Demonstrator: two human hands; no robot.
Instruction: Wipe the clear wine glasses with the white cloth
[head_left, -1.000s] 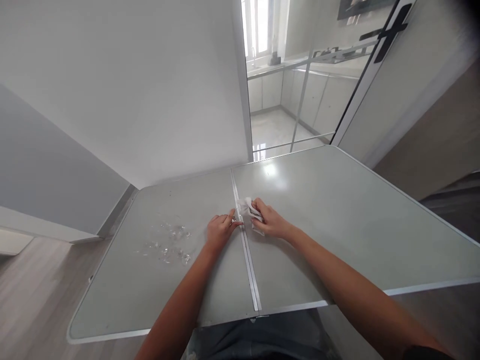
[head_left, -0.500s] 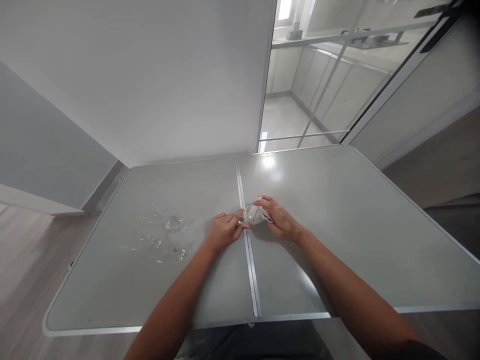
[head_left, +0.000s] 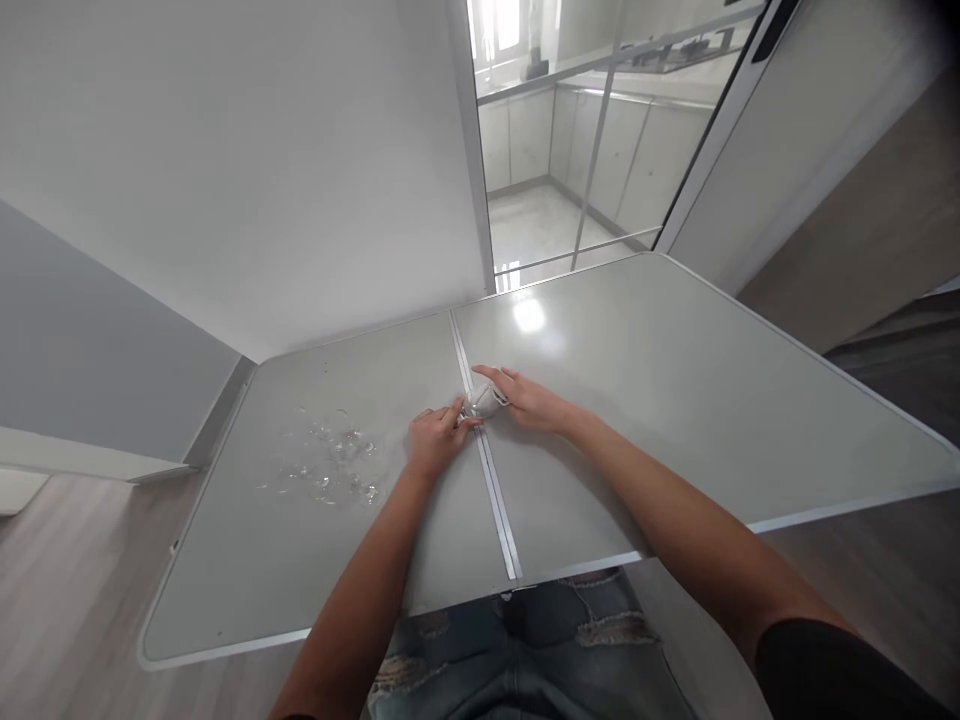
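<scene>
My left hand point(head_left: 433, 441) and my right hand point(head_left: 525, 399) meet over the metal seam in the middle of a grey folding table point(head_left: 675, 400). Between their fingertips sits a small clear glass piece point(head_left: 480, 402), with a bit of white cloth pressed against it under my right fingers. Both hands pinch it low over the tabletop. To the left of my left hand lie several clear glass pieces point(head_left: 334, 465) scattered on the table.
A white wall runs behind the table's left half. Behind the right half a glass door opens onto a kitchen with white cabinets point(head_left: 570, 130). Wooden floor point(head_left: 52, 580) shows at the left, and my jeans point(head_left: 525, 650) show below the table's near edge.
The cloth bundle seen in my right hand a second ago is now mostly tucked under the fingers, and a clear glass piece shows between both hands. The camera view has shifted.
</scene>
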